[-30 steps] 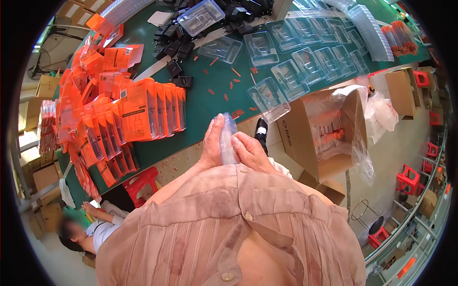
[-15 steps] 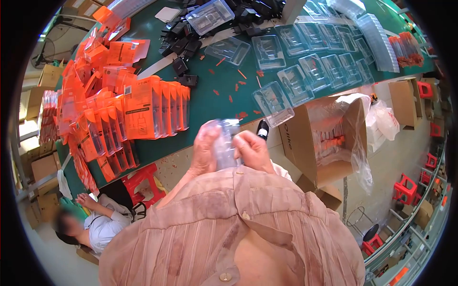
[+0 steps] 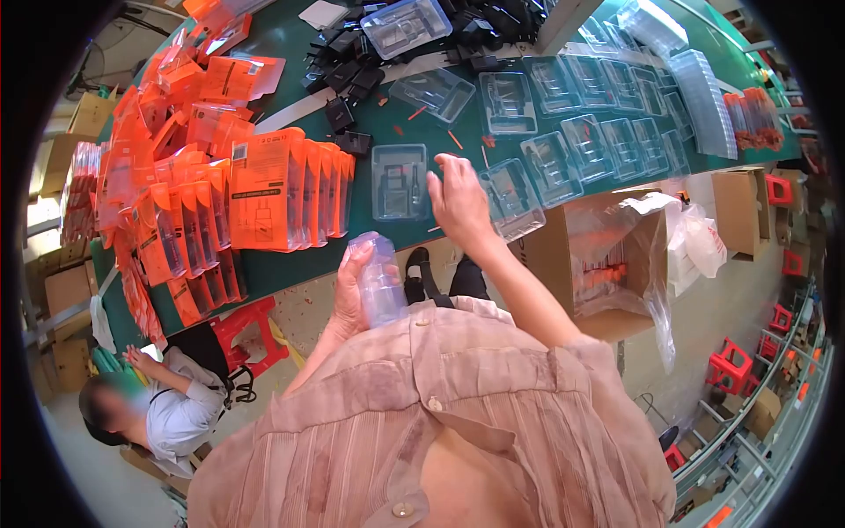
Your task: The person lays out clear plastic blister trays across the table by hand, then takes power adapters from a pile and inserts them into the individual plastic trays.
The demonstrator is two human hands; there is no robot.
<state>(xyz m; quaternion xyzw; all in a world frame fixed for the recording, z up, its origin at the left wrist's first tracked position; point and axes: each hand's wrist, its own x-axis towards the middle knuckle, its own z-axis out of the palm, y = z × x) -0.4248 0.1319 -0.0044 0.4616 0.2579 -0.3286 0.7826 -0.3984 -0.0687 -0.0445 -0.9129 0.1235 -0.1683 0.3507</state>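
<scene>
My left hand is wrapped round a stack of clear plastic trays, held upright close to the shirt, below the table's edge. Over the green table, my right hand has its fingers apart and holds nothing. Just left of its fingertips a single clear tray lies flat. To its right lies another clear tray, near the table edge, with rows of similar trays beyond.
Orange packages stand in rows on the left. Black adapters are heaped at the back. An open cardboard box is at the right, below the table. A seated person is at lower left, beside a red stool.
My right hand has let go and moved forward over the table. One tray now lies flat there, left of that hand. My left hand still holds the stack, slightly lower and further left.
</scene>
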